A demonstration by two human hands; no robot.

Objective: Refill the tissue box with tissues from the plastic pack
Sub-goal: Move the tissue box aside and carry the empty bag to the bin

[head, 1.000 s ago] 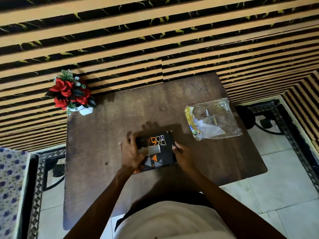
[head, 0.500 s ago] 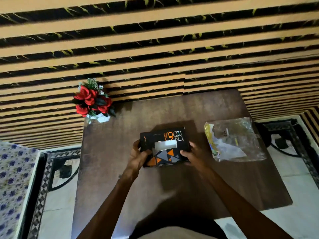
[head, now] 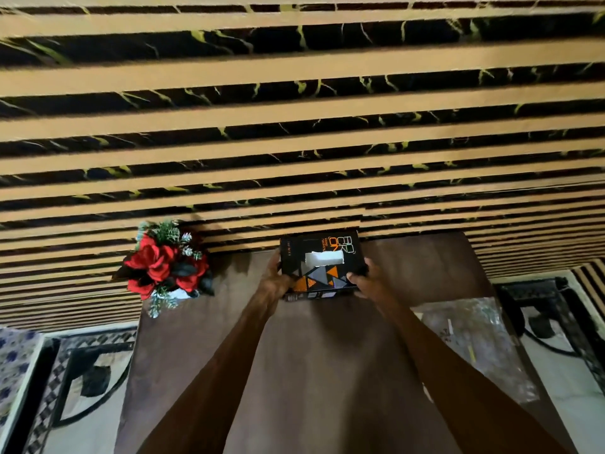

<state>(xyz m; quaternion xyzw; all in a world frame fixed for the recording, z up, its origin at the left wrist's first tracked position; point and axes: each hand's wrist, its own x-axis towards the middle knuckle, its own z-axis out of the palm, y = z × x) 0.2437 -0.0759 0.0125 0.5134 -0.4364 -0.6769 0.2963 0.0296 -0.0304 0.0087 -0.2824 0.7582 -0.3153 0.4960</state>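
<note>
Tissue box (head: 322, 262): black with orange and grey triangles, held at the far edge of the dark wooden surface (head: 294, 371), close to the striped wall (head: 294, 126). Top face toward the camera; white tissue shows in the slot. Whether its base touches the surface cannot be told. Left hand (head: 273, 280): fingers closed around the box's left end. Right hand (head: 366, 283): fingers closed around the right end. Plastic pack (head: 474, 342): clear, crumpled, lying flat on the right side of the surface, well apart from the box and both hands. Red flower arrangement (head: 165, 267): standing at the far left corner, apart from the box.
</note>
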